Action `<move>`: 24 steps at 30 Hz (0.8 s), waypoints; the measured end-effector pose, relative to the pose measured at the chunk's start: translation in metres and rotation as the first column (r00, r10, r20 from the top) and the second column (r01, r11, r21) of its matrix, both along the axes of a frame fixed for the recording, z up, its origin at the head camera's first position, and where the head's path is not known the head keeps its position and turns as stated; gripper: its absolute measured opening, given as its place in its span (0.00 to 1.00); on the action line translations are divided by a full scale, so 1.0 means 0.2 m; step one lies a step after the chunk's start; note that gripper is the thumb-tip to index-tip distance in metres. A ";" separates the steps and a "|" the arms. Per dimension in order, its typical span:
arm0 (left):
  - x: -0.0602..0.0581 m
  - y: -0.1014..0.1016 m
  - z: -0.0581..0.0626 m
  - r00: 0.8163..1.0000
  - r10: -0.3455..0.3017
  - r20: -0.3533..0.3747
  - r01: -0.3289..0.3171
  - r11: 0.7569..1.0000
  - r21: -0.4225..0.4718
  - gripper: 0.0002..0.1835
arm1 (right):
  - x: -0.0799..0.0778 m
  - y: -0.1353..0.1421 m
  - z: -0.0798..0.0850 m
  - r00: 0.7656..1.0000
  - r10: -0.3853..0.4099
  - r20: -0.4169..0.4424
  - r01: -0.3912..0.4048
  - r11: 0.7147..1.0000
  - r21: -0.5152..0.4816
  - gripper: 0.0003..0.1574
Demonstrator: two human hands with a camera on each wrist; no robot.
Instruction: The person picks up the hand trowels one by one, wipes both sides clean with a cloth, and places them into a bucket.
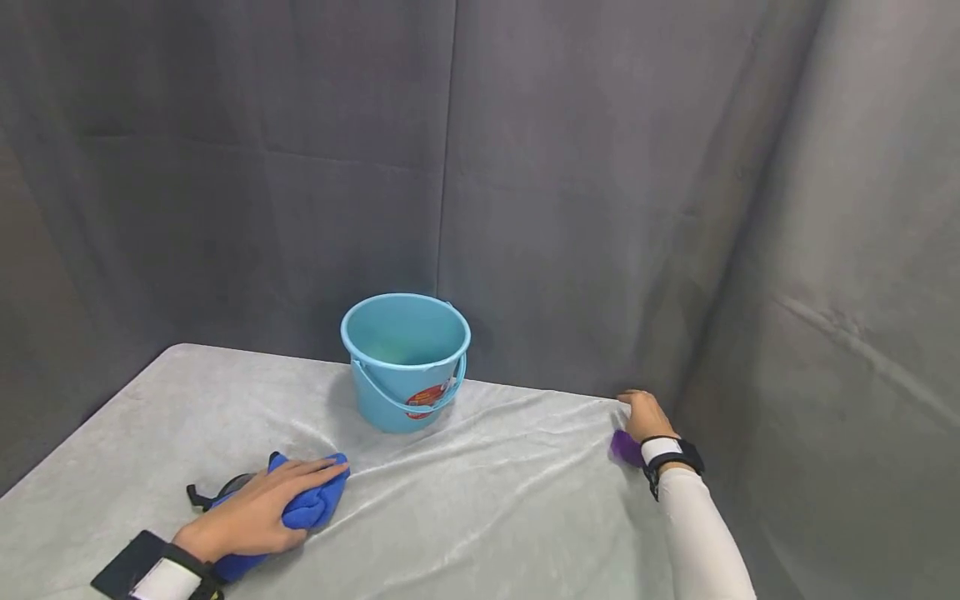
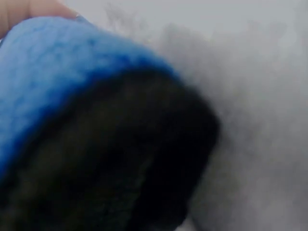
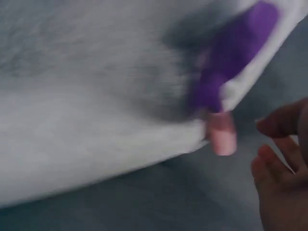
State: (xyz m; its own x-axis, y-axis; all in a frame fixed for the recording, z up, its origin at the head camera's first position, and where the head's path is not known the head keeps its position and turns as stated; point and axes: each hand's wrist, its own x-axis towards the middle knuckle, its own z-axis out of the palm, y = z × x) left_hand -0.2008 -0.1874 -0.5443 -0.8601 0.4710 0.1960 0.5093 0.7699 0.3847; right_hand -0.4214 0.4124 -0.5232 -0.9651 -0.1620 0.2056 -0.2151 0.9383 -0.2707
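My left hand point(image 1: 258, 512) rests over a bunched blue cloth point(image 1: 318, 504) at the left front of the table, its fingers stretched across the top. Beside that hand pokes out a dark-rimmed thing with a black end point(image 1: 198, 498), mostly hidden; its kind is unclear. In the left wrist view the fuzzy blue cloth point(image 2: 72, 62) borders a blurred dark shape point(image 2: 125, 154). My right hand point(image 1: 647, 417) is at the table's far right corner. Next to it lies a purple thing with a pink tip point(image 3: 231, 57), tip over the edge; the fingers point(image 3: 284, 120) are apart from it.
A light blue bucket point(image 1: 401, 400) with a lowered handle and a red label stands near the table's back edge. A wrinkled pale cloth point(image 1: 480, 500) covers the table. Grey curtains point(image 1: 562, 208) hang behind and at the right.
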 end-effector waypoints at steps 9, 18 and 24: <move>0.00 0.00 0.01 0.998 0.036 0.058 -0.037 0.999 0.011 0.49 | -0.03 0.15 -0.13 1.000 0.002 -0.015 -0.001 0.998 0.071 0.22; 0.01 0.00 -0.01 0.998 0.046 0.036 -0.047 0.999 0.024 0.48 | 0.01 0.18 -0.10 0.999 -0.037 0.016 0.034 0.986 0.162 0.15; -0.01 -0.01 0.02 0.997 0.056 0.059 -0.058 0.997 0.048 0.44 | 0.04 0.18 -0.04 0.984 0.079 -0.161 -0.019 0.939 0.343 0.09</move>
